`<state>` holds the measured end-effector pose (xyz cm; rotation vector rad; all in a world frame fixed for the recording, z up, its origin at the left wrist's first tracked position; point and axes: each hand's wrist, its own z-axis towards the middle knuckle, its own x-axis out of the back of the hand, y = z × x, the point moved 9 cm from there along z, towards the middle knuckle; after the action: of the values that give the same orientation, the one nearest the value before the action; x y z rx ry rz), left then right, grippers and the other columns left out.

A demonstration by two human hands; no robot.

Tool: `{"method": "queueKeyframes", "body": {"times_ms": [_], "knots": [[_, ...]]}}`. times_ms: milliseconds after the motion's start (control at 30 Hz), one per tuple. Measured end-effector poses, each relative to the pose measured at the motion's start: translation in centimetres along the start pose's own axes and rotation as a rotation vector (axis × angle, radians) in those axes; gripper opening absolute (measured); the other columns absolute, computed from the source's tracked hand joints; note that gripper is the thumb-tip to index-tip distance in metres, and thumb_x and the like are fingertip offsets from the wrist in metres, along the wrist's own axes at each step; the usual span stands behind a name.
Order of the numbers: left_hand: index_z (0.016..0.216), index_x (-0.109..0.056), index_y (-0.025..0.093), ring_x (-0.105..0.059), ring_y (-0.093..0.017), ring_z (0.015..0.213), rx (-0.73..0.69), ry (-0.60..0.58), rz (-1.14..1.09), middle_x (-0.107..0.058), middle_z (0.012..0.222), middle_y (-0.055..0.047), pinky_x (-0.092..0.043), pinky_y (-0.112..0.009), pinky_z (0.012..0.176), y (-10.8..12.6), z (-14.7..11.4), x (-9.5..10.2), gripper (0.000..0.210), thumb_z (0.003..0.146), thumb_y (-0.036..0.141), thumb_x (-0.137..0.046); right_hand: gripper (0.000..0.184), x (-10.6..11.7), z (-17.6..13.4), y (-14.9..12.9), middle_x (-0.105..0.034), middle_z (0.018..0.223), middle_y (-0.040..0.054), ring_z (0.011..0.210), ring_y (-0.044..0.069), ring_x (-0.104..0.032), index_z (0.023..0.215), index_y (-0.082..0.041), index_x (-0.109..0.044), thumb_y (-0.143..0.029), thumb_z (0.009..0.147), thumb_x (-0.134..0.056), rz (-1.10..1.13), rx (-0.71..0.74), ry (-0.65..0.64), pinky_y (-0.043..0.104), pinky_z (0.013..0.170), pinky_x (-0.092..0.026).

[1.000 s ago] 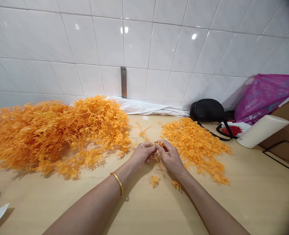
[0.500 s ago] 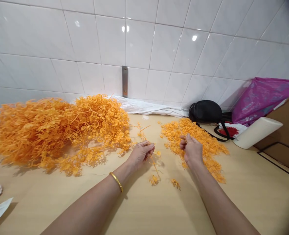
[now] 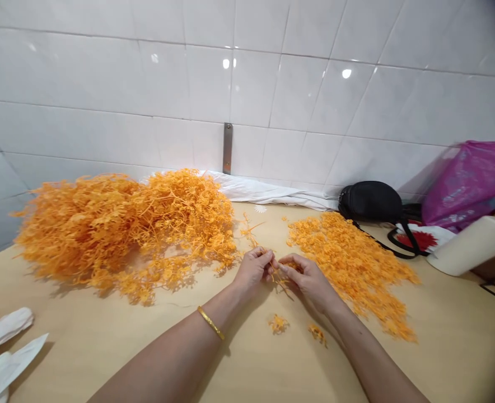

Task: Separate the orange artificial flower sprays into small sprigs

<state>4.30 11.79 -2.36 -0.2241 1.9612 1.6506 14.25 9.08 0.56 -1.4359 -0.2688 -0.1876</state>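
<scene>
My left hand (image 3: pixel 252 271), with a gold bangle on its wrist, pinches a thin orange artificial flower stem (image 3: pixel 281 284). Close against it, my right hand (image 3: pixel 311 282) has thumb and fingers closed on the same stem; orange petals show under its fingers. A large tangled heap of orange flower sprays (image 3: pixel 104 224) lies to the left. Beyond my right hand spreads a flatter pile of loose orange flower heads (image 3: pixel 352 263). Two small flower pieces, a lighter one (image 3: pixel 278 323) and a darker one (image 3: pixel 317 334), rest on the table nearer me.
A black pouch (image 3: pixel 370 200) with a strap lies at the back right, near a purple plastic bag (image 3: pixel 470 184) and a cream-coloured roll (image 3: pixel 476 246). White cloth (image 3: pixel 268 193) runs along the tiled wall. White scraps (image 3: pixel 10 358) sit at the table's left.
My right hand has come left from the pile of flower heads to meet my left hand at the stem. The whole view has shifted slightly.
</scene>
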Motion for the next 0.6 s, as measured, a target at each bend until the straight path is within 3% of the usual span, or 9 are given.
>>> {"method": "queueKeyframes", "body": {"times_ms": [133,333,467,600], "knots": [[0.055,-0.044,0.015,-0.033,-0.004,0.035,-0.057,-0.015,0.119,-0.041,0.042,0.005,-0.023,-0.02,0.04,0.0,0.0,-0.7,0.022,0.063,0.022,-0.062,0.027,0.2,0.4,0.9,-0.037,0.046,-0.0062,0.042,0.007,-0.03,0.071,-0.016,-0.055,-0.042,0.072,-0.053,0.056,-0.019,0.076,0.02,0.04,-0.024],[0.052,-0.044,0.015,-0.041,-0.007,0.039,-0.014,-0.01,0.155,-0.046,0.042,0.002,-0.028,-0.022,0.046,-0.9,0.0,-1.2,0.017,0.06,0.007,-0.056,0.035,1.0,0.6,1.5,-0.041,0.049,-0.0053,0.044,0.009,-0.036,0.093,-0.015,-0.055,-0.039,0.067,-0.057,0.075,-0.027,0.173,0.022,0.044,-0.03],[0.047,-0.044,0.014,-0.036,-0.006,0.036,0.028,-0.007,0.299,-0.044,0.04,0.002,-0.024,-0.023,0.044,-0.9,0.0,-1.1,0.018,0.06,0.004,-0.052,0.025,1.3,0.4,0.4,-0.048,0.054,-0.0018,0.049,0.01,-0.041,0.078,-0.015,-0.059,-0.037,0.067,-0.055,-0.038,0.069,0.196,0.022,0.046,-0.032],[0.044,-0.045,0.014,-0.034,-0.005,0.037,0.028,-0.037,0.407,-0.043,0.041,0.001,-0.023,-0.023,0.045,-0.8,-0.1,-1.3,0.021,0.062,0.007,-0.053,0.016,1.2,0.1,-0.5,-0.046,0.055,-0.0027,0.05,0.009,-0.038,0.067,-0.016,-0.053,-0.032,0.071,-0.05,-0.145,0.131,0.212,0.021,0.047,-0.03]]}}
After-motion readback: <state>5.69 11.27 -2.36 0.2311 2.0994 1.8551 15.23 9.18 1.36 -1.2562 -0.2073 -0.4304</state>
